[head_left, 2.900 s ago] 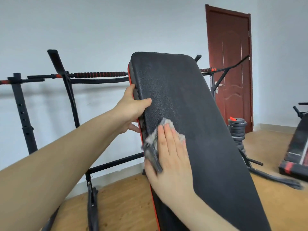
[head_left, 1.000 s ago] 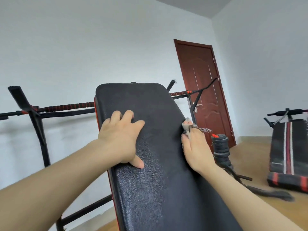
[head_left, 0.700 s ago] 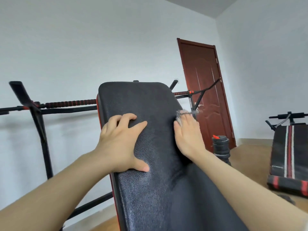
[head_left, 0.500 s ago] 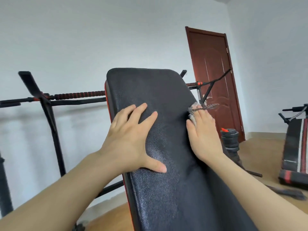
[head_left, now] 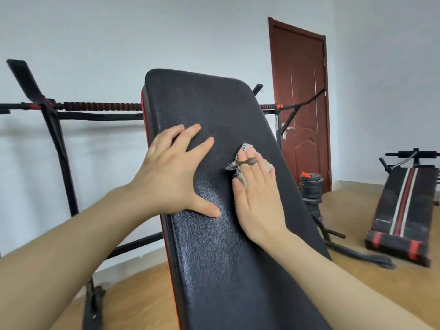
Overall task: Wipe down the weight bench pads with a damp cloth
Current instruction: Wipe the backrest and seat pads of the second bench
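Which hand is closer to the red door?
Right. The right hand, pressing the cloth, lies on the pad's door side; the left hand rests flat farther away, at the pad's opposite edge.

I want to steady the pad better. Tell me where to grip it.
Grip the pad by its left edge, coming from the left. That red-trimmed side is exposed beside the left hand, which lies flat on the face, while the right hand presses the cloth.
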